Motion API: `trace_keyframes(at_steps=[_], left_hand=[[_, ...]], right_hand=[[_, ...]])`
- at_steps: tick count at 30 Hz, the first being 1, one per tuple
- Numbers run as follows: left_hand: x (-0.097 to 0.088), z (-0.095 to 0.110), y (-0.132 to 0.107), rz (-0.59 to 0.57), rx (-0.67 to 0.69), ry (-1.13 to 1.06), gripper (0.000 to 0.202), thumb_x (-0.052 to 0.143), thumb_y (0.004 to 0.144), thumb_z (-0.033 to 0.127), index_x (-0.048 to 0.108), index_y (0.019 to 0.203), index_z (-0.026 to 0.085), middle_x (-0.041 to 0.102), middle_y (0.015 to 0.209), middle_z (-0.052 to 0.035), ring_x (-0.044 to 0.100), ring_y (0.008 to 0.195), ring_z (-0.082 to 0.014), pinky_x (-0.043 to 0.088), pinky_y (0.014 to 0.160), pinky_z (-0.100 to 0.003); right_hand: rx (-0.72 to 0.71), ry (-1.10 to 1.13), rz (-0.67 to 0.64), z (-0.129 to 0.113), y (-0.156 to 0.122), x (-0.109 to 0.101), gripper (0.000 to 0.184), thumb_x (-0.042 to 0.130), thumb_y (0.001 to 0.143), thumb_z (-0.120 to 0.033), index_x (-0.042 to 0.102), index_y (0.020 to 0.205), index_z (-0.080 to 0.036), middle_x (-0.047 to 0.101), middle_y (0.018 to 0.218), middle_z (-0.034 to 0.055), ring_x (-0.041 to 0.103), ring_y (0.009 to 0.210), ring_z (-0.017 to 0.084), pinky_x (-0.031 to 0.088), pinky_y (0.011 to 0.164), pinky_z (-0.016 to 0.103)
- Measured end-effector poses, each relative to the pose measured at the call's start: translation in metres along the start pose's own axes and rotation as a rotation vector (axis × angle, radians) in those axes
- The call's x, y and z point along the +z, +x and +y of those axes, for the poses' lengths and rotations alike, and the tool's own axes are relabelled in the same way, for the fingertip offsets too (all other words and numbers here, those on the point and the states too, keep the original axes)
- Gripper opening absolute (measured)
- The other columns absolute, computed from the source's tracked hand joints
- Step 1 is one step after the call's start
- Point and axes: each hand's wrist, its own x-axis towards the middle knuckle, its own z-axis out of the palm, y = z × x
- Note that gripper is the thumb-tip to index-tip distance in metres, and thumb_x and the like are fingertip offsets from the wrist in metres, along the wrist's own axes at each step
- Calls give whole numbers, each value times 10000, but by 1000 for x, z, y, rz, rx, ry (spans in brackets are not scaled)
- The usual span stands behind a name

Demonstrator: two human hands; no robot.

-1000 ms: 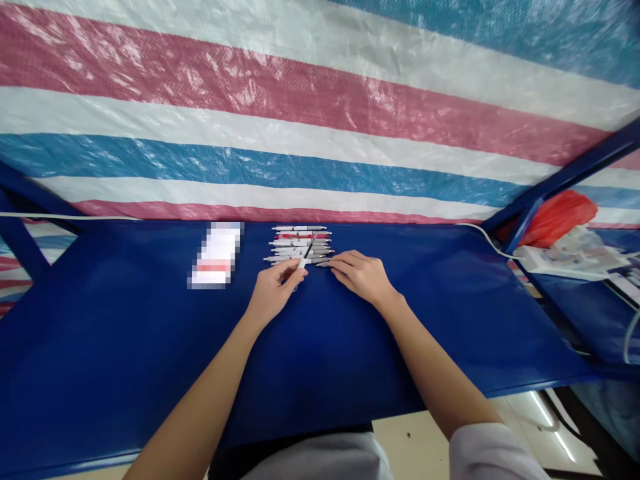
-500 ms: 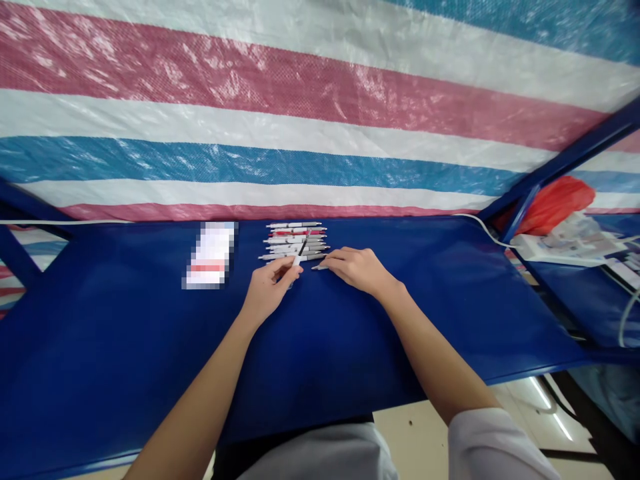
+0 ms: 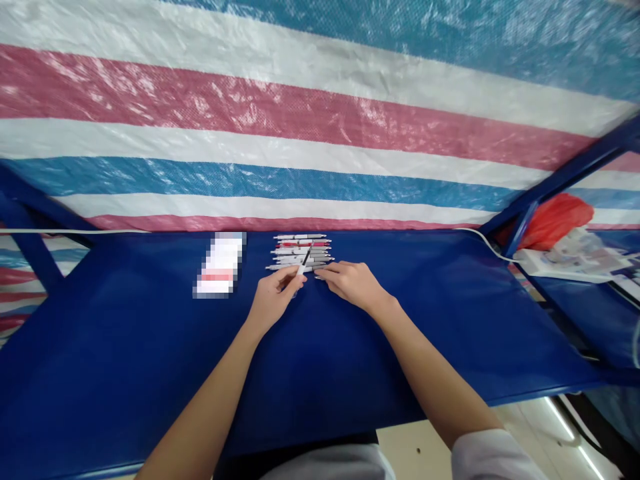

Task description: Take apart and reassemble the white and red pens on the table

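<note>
A row of several white and grey pens (image 3: 301, 251), one with red, lies side by side at the back of the blue table (image 3: 125, 360). My left hand (image 3: 274, 298) is closed in a pinch on a thin white pen (image 3: 303, 265) that points up and away over the row. My right hand (image 3: 353, 283) rests just right of it with fingers curled, its fingertips pinching the end of a grey pen at the near edge of the row.
A small white and red packet (image 3: 220, 273), blurred, lies left of the pens. A striped tarp (image 3: 310, 120) hangs behind the table. At the right, a white cable (image 3: 487, 240) runs to a power strip beside a red bag (image 3: 555, 217).
Both hands have stayed at the pen row; the right fingertips have edged a little closer to it. The camera tilted slightly, shifting the scene downward.
</note>
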Motion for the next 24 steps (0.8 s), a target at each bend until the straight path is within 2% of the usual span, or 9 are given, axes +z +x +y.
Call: trace_keyframes(at_steps=[5, 9, 13, 16, 19, 24], left_hand=[[-1, 2, 0, 10, -16, -29, 353, 633, 809, 439, 674, 1018, 157, 740, 881, -71, 702, 795, -204, 573, 703, -296], [-1, 2, -1, 11, -33, -56, 370, 646, 797, 444, 666, 1024, 153, 742, 892, -79, 709, 810, -215, 580, 723, -313], [-3, 1, -1, 8, -23, -52, 358, 634, 813, 436, 662, 1037, 158, 741, 908, -79, 711, 823, -214, 578, 758, -320], [-4, 0, 0, 9, -4, -33, 351, 625, 822, 435, 668, 1040, 163, 741, 899, -74, 709, 810, -209, 576, 739, -306], [-5, -1, 1, 7, 23, 7, 334, 614, 833, 431, 680, 1039, 178, 742, 885, -63, 705, 789, -203, 572, 733, -303], [-6, -2, 2, 3, 20, 58, 345, 618, 828, 432, 688, 1053, 179, 745, 885, -66, 708, 792, -212, 568, 750, -313]], right_hand=[[172, 328, 184, 0, 3, 4, 401, 555, 826, -193, 626, 1215, -258, 722, 1025, 25, 671, 769, 136, 504, 690, 228], [309, 707, 302, -3, 7, 12, 326, 593, 784, -212, 700, 1088, -258, 714, 977, 13, 662, 703, 111, 530, 733, 246], [439, 1175, 324, -9, 11, 23, 230, 680, 701, -266, 722, 921, -216, 684, 1014, 33, 684, 689, 129, 552, 630, 251], [523, 1482, 289, -14, 13, 28, 258, 740, 653, -289, 674, 888, -204, 684, 885, 8, 707, 688, 154, 559, 597, 249], [581, 1593, 253, -18, 12, 30, 290, 760, 653, -313, 635, 892, -206, 674, 726, -26, 711, 669, 153, 578, 632, 264], [603, 1645, 302, -21, 11, 30, 319, 792, 622, -351, 619, 850, -209, 678, 806, -23, 698, 628, 134, 586, 586, 257]])
